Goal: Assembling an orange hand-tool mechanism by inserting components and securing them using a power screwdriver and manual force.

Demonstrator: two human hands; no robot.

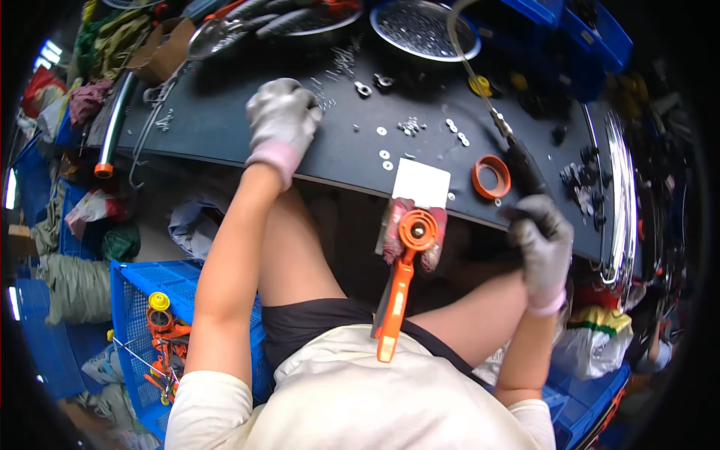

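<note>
My left hand (283,120), in a grey glove with a pink cuff, is over the dark table with its fingers curled together beside scattered small screws (345,60). Whatever its fingertips may pinch is hidden. My right hand (544,244), gloved alike, is closed at the lower end of a black air screwdriver (527,166) at the table's right front; the fingers are partly blurred. Between my hands, an orange part with a round ringed head and long handle (401,285) rests on a holder with red wrapped pads (394,232), its handle pointing toward me.
An orange ring (491,177), white washers (385,155) and small metal parts (411,126) lie on the table (330,157). A bowl (427,56) of dark parts stands behind, near blue bins (592,34). The screwdriver's hose (457,45) crosses overhead. A blue basket (131,322) holds orange assemblies at left.
</note>
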